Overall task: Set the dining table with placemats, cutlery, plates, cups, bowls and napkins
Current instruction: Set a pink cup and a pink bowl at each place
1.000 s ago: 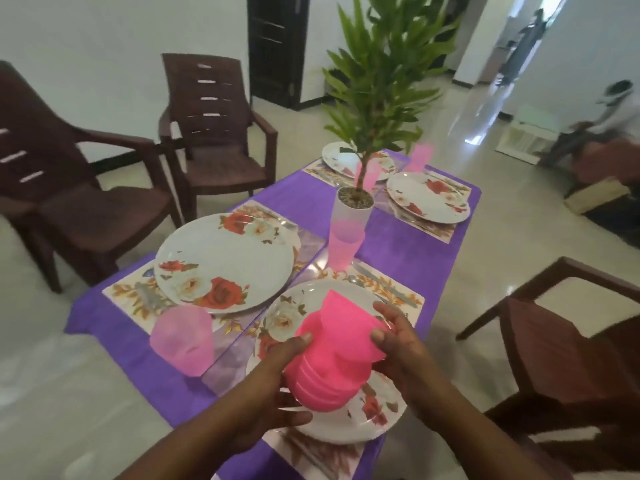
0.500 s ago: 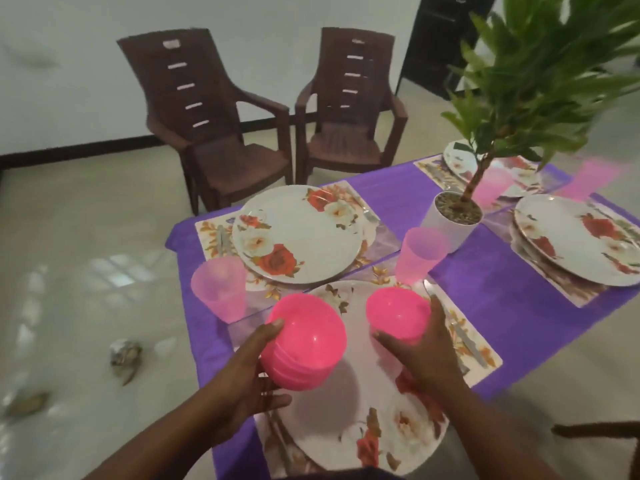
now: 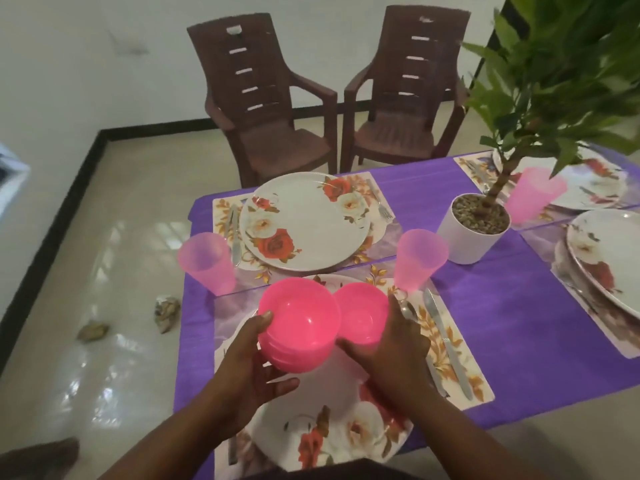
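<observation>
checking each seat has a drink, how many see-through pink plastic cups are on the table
3. One see-through pink plastic cup stands at the table's left edge, one left of the white plant pot, and one behind that pot. More may be hidden by the leaves.

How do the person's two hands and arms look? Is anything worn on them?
Both forearms are bare up to the frame's lower edge: no sleeves, watch or bracelet show. The left hand and right hand have no gloves and no visible rings. The fingers are bare with short nails.
</observation>
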